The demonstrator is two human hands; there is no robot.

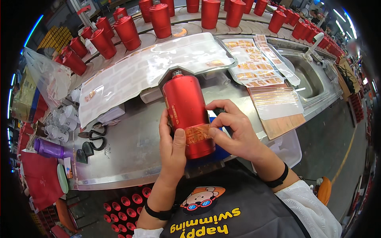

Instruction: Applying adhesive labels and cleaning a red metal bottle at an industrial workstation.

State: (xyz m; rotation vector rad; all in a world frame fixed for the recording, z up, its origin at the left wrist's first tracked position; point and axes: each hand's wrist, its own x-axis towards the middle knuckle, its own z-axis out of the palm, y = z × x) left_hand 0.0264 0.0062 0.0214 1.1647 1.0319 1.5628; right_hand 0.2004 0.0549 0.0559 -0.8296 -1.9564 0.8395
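Note:
A red metallic bottle [185,95] with a narrow grey metal neck leans in front of me over the steel worktop's near edge. A gold patterned decal band [197,134] wraps round its lower part, and gold marks run up its left side. My left hand [171,148] is closed round the bottle's left side, its thumb beside the decal. My right hand [236,133] has its fingers curled, with thumb and fingertips pinching at the decal's right end. A blue and black object shows partly behind the bottle and right hand; its kind is hidden.
White sheets on a raised panel [158,59] stand behind the bottle. Gold decal sheets [254,63] lie to the right, before a steel sink [303,73]. Black-handled scissors [95,135], clear cups and a purple cup [48,148] are left. Red bottles line the curved conveyor [180,31].

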